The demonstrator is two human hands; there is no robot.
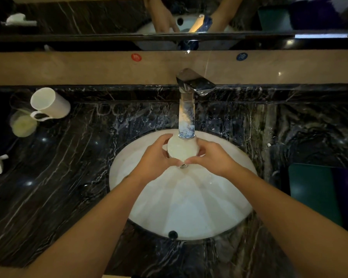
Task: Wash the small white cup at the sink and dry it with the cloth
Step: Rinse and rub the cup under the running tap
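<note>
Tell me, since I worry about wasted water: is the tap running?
Running: a stream falls from the tap into the cup that both hands hold.

Both hands hold the small white cup [181, 148] under the tap [187, 117], above the white sink [189, 207]. The left hand [156, 159] curls round its left side, the right hand [211, 157] round its right, thumbs meeting below. On the dark marble counter [68, 177] to the left stands 1 white mug [49, 103]; a green cloth [313, 189] lies at the right.
</note>
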